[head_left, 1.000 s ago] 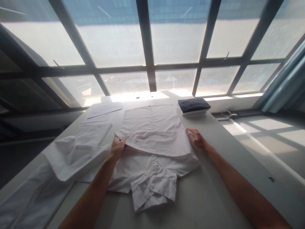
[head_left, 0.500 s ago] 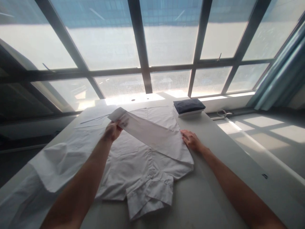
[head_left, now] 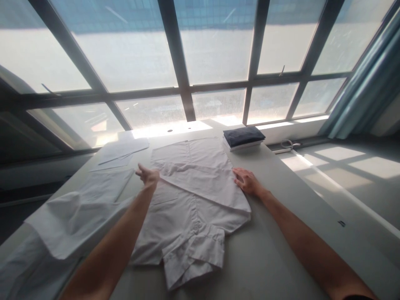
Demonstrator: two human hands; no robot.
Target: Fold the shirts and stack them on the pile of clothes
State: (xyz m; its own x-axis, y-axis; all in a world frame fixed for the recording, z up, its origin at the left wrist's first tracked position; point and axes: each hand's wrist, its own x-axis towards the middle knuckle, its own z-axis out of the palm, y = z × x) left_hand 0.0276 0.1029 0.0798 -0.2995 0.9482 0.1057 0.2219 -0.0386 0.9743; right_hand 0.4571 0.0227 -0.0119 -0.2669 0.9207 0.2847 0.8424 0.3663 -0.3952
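A white shirt point(head_left: 175, 221) lies spread on the table, its collar point(head_left: 200, 254) toward me. One sleeve point(head_left: 200, 179) is laid diagonally across the body, from the right shoulder toward the far left. At the shirt's left edge, my left hand point(head_left: 147, 175) is open, thumb and fingers apart, holding nothing. Whether its wrist side touches the sleeve I cannot tell. My right hand point(head_left: 247, 181) rests with its fingers stretched out on the right edge of the shirt, by the fold, and grips nothing that I can see.
Left of the shirt lies more white cloth point(head_left: 84, 216), hanging toward the table's near left. Sheets of paper point(head_left: 125, 148) are at the far left. A folded dark garment point(head_left: 243, 136) sits on white folded cloth at the far right. Windows rise behind the table point(head_left: 281, 233).
My left hand has let go of the sleeve's cuff end, which was held raised; the sleeve now lies on the shirt. My right hand stays at the right edge. The view has shifted slightly.
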